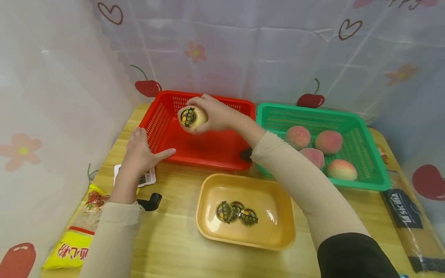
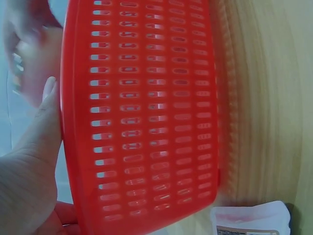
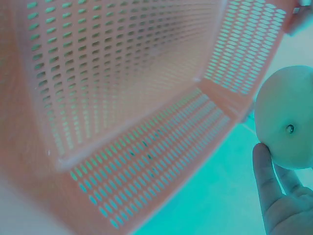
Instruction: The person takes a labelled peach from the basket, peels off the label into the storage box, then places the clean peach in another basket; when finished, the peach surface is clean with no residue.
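Note:
My right hand (image 1: 208,114) grips a pale peach (image 1: 192,117) with a dark round sticker on it, held above the empty red basket (image 1: 163,127). In the right wrist view the peach (image 3: 288,127) sits at my fingertips (image 3: 264,171) over the perforated basket floor (image 3: 122,98). My left hand (image 1: 140,152) rests with straight fingers against the red basket's front left corner, thumb along its front wall. The left wrist view shows the thumb (image 2: 41,122) on the basket's rim (image 2: 68,127).
A green basket (image 1: 372,170) to the right holds several pink peaches (image 1: 298,137). A yellow tray (image 1: 208,227) near the front holds stickers (image 1: 236,212). A snack packet (image 1: 74,239), a white label sheet (image 1: 148,178) and a black object (image 1: 151,201) lie left; a dark package (image 1: 408,216) lies right.

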Motion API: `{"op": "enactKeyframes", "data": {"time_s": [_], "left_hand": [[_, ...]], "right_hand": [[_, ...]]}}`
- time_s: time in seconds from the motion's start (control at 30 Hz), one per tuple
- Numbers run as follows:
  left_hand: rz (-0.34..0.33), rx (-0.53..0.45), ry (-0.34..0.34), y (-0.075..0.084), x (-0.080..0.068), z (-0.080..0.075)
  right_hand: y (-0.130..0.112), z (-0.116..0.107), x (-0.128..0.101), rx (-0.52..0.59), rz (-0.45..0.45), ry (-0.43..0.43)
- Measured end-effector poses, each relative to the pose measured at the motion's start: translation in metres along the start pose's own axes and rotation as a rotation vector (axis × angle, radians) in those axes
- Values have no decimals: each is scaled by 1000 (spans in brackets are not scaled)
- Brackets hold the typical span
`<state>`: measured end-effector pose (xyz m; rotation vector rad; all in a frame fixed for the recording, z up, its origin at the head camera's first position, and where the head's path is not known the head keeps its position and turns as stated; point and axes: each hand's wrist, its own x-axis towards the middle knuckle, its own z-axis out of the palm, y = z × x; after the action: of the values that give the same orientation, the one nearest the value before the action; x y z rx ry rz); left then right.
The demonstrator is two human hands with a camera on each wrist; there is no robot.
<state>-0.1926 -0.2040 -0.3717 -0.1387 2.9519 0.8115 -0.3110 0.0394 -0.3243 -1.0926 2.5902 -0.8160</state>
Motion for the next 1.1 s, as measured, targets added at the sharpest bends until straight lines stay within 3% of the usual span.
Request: {"op": "enactKeyframes", "data": {"time_s": [0.3,0.47,0.6,0.73,0.9,1.1], "left_hand": [[-3,-13,34,-3,5,2],[-10,-22,52,-2,6,2],[21,-17,112,5,1,5],[86,-67,174,31,-17,10],[271,-192,232,81,-46,19],[463,-236,181,128,-73,39]], "right_hand": [[-6,-14,-67,45,-64,161],[-2,-7,-103,105,-26,249],[4,3,-131,142,15,314],[10,15,-158,160,73,338],[11,25,-182,143,126,349],[12,34,-196,114,168,392]]}}
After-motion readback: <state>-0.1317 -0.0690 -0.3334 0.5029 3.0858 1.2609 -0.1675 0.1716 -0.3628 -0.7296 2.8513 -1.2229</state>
